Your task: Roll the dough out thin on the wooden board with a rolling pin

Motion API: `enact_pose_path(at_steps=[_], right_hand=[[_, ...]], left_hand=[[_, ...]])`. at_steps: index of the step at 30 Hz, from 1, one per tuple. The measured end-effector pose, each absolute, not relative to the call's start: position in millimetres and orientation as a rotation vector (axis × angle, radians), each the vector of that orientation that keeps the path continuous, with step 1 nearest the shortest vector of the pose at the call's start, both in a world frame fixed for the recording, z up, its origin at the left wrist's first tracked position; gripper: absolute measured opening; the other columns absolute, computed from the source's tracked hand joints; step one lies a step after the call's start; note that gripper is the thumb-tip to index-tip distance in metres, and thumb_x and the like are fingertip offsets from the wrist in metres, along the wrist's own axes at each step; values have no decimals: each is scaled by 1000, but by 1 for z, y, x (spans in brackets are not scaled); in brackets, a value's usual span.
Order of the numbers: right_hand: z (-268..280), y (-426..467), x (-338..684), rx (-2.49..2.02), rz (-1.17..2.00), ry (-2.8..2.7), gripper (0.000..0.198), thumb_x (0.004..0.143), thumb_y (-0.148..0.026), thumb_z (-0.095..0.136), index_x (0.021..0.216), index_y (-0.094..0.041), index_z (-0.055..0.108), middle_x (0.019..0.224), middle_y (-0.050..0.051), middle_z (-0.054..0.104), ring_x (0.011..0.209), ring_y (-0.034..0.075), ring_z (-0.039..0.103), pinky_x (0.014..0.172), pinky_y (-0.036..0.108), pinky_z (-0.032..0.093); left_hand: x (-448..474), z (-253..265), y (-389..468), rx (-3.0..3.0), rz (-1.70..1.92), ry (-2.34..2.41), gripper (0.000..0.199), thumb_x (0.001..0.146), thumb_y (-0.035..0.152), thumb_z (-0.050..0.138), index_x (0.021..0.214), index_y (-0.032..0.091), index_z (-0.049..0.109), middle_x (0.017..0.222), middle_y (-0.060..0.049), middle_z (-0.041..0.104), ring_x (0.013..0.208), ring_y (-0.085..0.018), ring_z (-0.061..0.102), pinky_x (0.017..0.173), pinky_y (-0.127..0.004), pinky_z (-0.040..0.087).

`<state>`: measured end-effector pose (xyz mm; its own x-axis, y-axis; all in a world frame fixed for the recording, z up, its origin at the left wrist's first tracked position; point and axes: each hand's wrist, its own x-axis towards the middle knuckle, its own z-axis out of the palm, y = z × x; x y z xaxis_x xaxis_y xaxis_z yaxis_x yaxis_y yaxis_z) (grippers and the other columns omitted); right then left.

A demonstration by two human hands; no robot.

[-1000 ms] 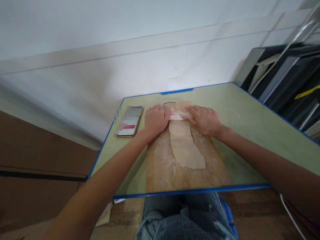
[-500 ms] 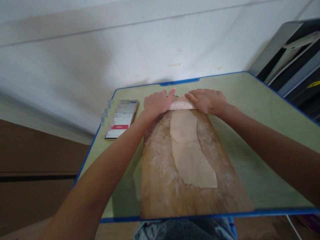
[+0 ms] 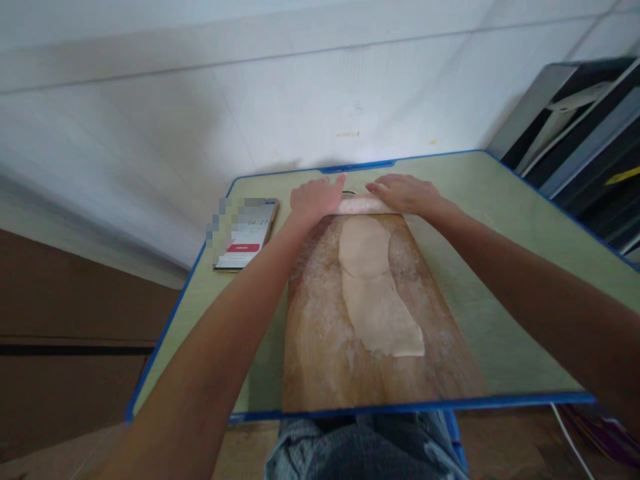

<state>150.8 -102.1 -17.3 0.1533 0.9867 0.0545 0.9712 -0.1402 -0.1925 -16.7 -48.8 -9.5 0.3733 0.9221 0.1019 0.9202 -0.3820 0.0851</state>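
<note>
Both palms down on pale rolling pin [image 3: 361,204] at far end of wooden board [image 3: 320,347]. Left hand [image 3: 314,198] over pin's left end, fingers flat and loosely spread, one fingertip lifted toward table's far edge; not wrapped, just pressing. Right hand [image 3: 404,193] over right end, fingers stretched flat and close together, pressing likewise. Flat palms probably so pin can turn under them instead of being gripped. Dough [image 3: 374,287] rolled into long thin strip down middle of board, far tip just short of pin, near end wider and ragged. Flour dusted over board, likely against sticking. Board lengthwise on green table [image 3: 505,267], near edge flush with blue rim by lap. Phone [image 3: 246,233] left of board, screen up and lit, well clear of flour, within glance.
</note>
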Motion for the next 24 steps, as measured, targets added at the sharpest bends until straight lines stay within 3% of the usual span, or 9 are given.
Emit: enact_pose_path(at_steps=[10, 17, 20, 24], right_hand=[[-15, -170, 124, -2228, -121, -2049, 52, 96, -40, 18, 111, -19, 64, 121, 14, 63, 106, 29, 60, 82, 45, 45], [-23, -215, 133, -1853, -188, -2223, 50, 97, -40, 22, 127, -16, 53, 134, 12, 55, 121, 25, 51, 93, 40, 40], [-25, -210, 138, -1830, -125, -2243, 53, 97, -44, 18, 126, -19, 54, 132, 10, 57, 119, 24, 53, 92, 39, 41], [-23, -194, 139, -1882, -56, -2255, 54, 97, -46, 17, 118, -21, 60, 128, 8, 60, 116, 25, 55, 89, 38, 42]], left_hand=[[-41, -11, -121, 2851, 340, 1698, 64, 97, 47, 17, 103, 9, 68, 102, -19, 68, 98, -29, 63, 84, -40, 43], [-67, 10, -184, 3037, 163, 1480, 59, 94, 52, 26, 98, 10, 67, 93, -16, 68, 87, -26, 65, 69, -32, 46], [-65, 17, -188, 3060, 66, 1424, 59, 96, 48, 23, 97, 10, 68, 93, -17, 69, 88, -27, 65, 71, -34, 46], [-59, 12, -165, 3046, 53, 1378, 60, 98, 28, 12, 97, 5, 68, 98, -20, 68, 94, -27, 62, 83, -38, 45]])
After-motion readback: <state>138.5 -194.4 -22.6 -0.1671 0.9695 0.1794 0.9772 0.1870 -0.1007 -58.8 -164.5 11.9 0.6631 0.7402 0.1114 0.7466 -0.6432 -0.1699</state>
